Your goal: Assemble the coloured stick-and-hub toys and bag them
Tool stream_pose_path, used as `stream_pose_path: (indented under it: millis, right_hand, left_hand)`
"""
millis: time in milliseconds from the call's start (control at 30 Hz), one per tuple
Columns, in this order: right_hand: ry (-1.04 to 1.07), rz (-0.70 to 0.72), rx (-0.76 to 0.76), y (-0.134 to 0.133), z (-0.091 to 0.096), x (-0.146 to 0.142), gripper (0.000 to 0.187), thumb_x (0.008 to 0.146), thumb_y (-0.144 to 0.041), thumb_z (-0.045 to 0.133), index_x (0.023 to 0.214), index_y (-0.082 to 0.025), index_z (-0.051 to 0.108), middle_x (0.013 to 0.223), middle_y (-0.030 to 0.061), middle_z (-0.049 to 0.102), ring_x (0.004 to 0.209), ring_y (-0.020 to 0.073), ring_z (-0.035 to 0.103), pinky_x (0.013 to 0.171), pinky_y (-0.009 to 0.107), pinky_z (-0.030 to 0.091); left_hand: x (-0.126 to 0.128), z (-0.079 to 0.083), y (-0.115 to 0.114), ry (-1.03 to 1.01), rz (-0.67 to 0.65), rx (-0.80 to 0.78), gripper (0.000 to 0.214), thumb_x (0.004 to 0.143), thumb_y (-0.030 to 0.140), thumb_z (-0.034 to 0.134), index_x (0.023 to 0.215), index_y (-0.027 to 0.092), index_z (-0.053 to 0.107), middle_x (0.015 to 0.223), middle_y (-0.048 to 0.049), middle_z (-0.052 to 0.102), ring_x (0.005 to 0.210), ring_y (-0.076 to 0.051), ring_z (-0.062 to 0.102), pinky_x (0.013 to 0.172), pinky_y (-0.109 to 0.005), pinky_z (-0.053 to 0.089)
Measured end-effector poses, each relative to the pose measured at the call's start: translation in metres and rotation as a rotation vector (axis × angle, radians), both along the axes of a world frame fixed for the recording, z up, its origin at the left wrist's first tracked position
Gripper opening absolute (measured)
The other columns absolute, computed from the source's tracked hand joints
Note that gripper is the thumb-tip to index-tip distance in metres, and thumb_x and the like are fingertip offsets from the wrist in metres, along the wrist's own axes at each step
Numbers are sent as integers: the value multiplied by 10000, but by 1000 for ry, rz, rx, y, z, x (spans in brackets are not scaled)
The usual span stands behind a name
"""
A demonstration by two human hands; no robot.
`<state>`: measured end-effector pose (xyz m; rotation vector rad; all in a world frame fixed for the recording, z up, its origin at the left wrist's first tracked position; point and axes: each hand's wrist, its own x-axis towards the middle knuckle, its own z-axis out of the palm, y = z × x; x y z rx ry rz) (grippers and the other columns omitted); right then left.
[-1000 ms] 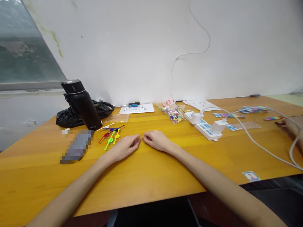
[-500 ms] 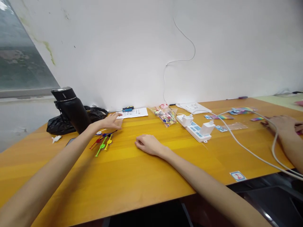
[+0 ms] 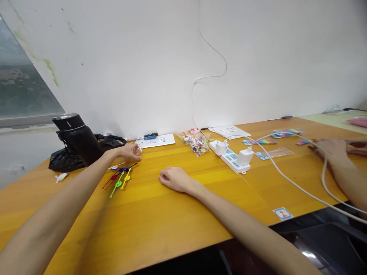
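Observation:
My left hand reaches over the table with its thumb and fingers closed on a crinkled clear plastic bag. Just below that hand lie several plastic arrow pieces with round middles: a green one, a yellow one and a red one, with dark blue ones partly under the wrist. My right hand rests on the tabletop in a loose fist, and nothing shows in it. A filled clear bag of small coloured pieces lies beyond it.
A black bottle leans against a black plastic bag at left. Screwdrivers lie on a paper sheet. A white power strip trails cables across the right, where another person's hands work near rainbow-coloured packets.
My left hand's spread fingers have closed around the clear plastic bag. My right hand stays on the table. The view has shifted slightly.

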<state>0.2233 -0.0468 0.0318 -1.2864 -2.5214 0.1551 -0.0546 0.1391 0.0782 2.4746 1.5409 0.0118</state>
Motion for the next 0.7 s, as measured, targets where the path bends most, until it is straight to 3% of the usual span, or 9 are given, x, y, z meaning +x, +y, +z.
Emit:
stream_pose_path:
  millis: [200,300,500,700]
  right_hand:
    - [-16,-18,-24,-1,3,-1,272,1026,-309,499,875,-179,683,896,65,742,772,159,637,646,276,285]
    - [-21,-23,-23,-2,4,-1,278,1030,-309,492,883,-176,686,892,65,741,778,160,640,652,274,293]
    - [-10,2,-9,-1,2,0,267,1024,-307,493,891,-177,684,902,67,746,777,159,640,653,266,301]
    - [-13,-8,-23,-1,2,0,261,1024,-305,497,906,-180,692,950,76,757,832,170,665,682,266,328]
  left_hand:
    - [12,-6,-17,-131,-78,17,653,717,657,634,1150,172,574,1183,-117,684,1082,-294,643,958,-378,503]
    - [16,-5,-20,-133,-101,-15,713,674,654,688,1190,175,570,1216,-119,675,1099,-301,637,967,-382,500]
    - [14,4,-13,-67,-121,-71,1082,529,627,807,1440,165,450,1497,-188,506,1337,-360,517,1117,-402,400]
    - [10,7,0,82,-166,-160,1117,486,531,824,1478,191,441,1529,-176,494,1360,-376,508,1129,-417,403]
